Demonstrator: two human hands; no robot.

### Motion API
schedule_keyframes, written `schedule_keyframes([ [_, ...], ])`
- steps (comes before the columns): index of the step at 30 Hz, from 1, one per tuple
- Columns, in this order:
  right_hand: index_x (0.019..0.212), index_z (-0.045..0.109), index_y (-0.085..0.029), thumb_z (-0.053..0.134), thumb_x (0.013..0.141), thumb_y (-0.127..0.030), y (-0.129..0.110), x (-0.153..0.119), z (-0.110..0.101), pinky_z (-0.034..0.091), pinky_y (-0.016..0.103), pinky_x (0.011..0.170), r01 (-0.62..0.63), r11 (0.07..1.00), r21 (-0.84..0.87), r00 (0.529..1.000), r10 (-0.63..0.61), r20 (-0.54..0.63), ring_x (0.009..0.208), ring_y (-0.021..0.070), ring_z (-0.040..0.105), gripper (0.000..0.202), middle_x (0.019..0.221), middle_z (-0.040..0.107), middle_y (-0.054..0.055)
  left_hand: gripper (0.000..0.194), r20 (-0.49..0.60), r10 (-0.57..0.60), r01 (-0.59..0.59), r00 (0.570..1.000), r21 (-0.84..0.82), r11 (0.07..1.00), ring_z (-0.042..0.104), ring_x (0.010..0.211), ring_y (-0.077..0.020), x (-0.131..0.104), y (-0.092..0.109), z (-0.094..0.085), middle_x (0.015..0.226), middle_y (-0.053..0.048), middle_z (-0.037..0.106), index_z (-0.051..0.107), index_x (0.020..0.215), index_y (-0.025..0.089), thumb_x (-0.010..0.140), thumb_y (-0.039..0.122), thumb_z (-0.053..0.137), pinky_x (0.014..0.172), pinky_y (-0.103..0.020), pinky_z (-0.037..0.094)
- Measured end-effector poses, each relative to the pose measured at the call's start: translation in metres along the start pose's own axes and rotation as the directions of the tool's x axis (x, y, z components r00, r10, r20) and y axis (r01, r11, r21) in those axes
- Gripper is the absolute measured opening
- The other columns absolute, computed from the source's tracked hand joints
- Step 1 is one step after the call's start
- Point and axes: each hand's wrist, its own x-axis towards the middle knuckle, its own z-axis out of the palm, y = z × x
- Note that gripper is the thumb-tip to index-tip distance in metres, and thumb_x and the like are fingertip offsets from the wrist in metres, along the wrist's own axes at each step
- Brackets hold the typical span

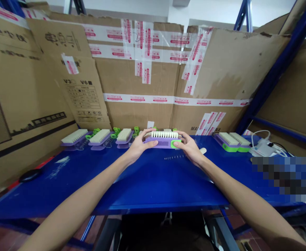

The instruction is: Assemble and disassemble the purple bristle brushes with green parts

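Observation:
A purple brush (163,142) with pale bristles on top and a green part at its right side is held between both hands, near the back of the blue table (153,181). My left hand (139,146) is closed on its left end, thumb along the front face. On the right end, my right hand (190,148) grips it, thumb beside the green part. Behind the held brush, more bristles and bits of green show, partly hidden. A row of small thin pieces (174,158) lies on the table just in front of it.
Three purple brushes (99,137) with green clips stand at the back left. Two green-edged brushes (232,141) lie at the back right, near a white charger with cables (264,148). A black oval object (30,175) is at the left. Taped cardboard (142,115) walls the back.

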Motion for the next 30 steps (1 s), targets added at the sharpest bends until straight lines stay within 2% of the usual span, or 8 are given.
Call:
schedule_keyframes([
  [7, 0.135, 0.073, -0.031, 0.106, 0.07, -0.041, 0.002, 0.001, -0.001, 0.058, 0.053, 0.12, -0.028, 0.999, 0.04, 1.0, 0.027, 0.014, 0.126, 0.0314, 0.077, 0.074, 0.126, 0.083, 0.006, 0.074, 0.015, -0.005, 0.004, 1.0, 0.026, 1.0, 0.066, 0.138, -0.0347, 0.002, -0.001, -0.004, 0.147, -0.011, 0.071, 0.073, 0.143, 0.03, 0.077, 0.046, 0.103, 0.119, -0.053, 0.053],
  [13, 0.139, 0.073, -0.029, 0.103, 0.076, -0.046, 0.005, -0.001, 0.0, 0.058, 0.051, 0.121, -0.045, 0.994, 0.104, 0.995, 0.035, 0.093, 0.129, 0.031, 0.076, 0.072, 0.133, 0.079, 0.009, 0.069, 0.069, -0.001, 0.0, 0.998, 0.013, 1.0, 0.068, 0.137, -0.0347, 0.0, 0.002, -0.002, 0.15, -0.012, 0.069, 0.073, 0.141, 0.028, 0.081, 0.048, 0.101, 0.117, -0.052, 0.056],
  [16, 0.14, 0.071, -0.03, 0.101, 0.08, -0.047, 0.006, 0.002, -0.001, 0.057, 0.052, 0.121, -0.016, 0.999, 0.036, 0.995, 0.012, 0.098, 0.13, 0.0307, 0.074, 0.069, 0.134, 0.079, 0.009, 0.069, 0.041, 0.036, -0.04, 0.999, 0.115, 0.993, 0.068, 0.136, -0.0349, 0.001, 0.0, -0.001, 0.147, -0.012, 0.072, 0.071, 0.139, 0.026, 0.081, 0.05, 0.1, 0.114, -0.051, 0.057],
  [20, 0.14, 0.065, -0.03, 0.104, 0.075, -0.05, 0.008, 0.005, -0.001, 0.056, 0.055, 0.12, 0.108, 0.979, -0.173, 0.994, -0.099, 0.054, 0.132, 0.0327, 0.071, 0.078, 0.137, 0.077, 0.01, 0.078, 0.012, 0.142, -0.141, 0.99, 0.219, 0.965, 0.072, 0.126, -0.0327, 0.002, -0.008, 0.004, 0.135, -0.012, 0.075, 0.063, 0.142, 0.025, 0.079, 0.052, 0.101, 0.111, -0.052, 0.057],
  [23, 0.144, 0.06, -0.03, 0.101, 0.079, -0.053, 0.006, 0.003, 0.001, 0.055, 0.057, 0.12, 0.188, 0.945, -0.268, 0.982, -0.186, 0.033, 0.131, 0.0332, 0.07, 0.081, 0.139, 0.076, 0.011, 0.076, -0.021, 0.241, -0.228, 0.97, 0.251, 0.941, 0.07, 0.132, -0.032, -0.003, -0.01, 0.012, 0.142, -0.013, 0.072, 0.06, 0.145, 0.026, 0.084, 0.051, 0.098, 0.117, -0.051, 0.054],
  [26, 0.149, 0.057, -0.031, 0.098, 0.083, -0.054, 0.003, 0.0, 0.005, 0.054, 0.057, 0.121, 0.216, 0.935, -0.283, 0.976, -0.218, 0.023, 0.132, 0.0333, 0.07, 0.081, 0.139, 0.075, 0.011, 0.075, -0.041, 0.269, -0.25, 0.962, 0.258, 0.933, 0.066, 0.138, -0.0322, -0.008, -0.007, 0.019, 0.147, -0.013, 0.069, 0.059, 0.147, 0.028, 0.086, 0.05, 0.097, 0.12, -0.051, 0.052],
  [30, 0.148, 0.059, -0.031, 0.103, 0.075, -0.051, 0.001, -0.001, 0.005, 0.056, 0.056, 0.12, 0.143, 0.968, -0.208, 0.99, -0.142, 0.017, 0.13, 0.0333, 0.072, 0.088, 0.14, 0.076, 0.011, 0.079, -0.061, 0.222, -0.202, 0.973, 0.238, 0.95, 0.067, 0.134, -0.033, -0.007, -0.002, 0.017, 0.142, -0.013, 0.071, 0.061, 0.146, 0.028, 0.082, 0.05, 0.1, 0.119, -0.054, 0.053],
])
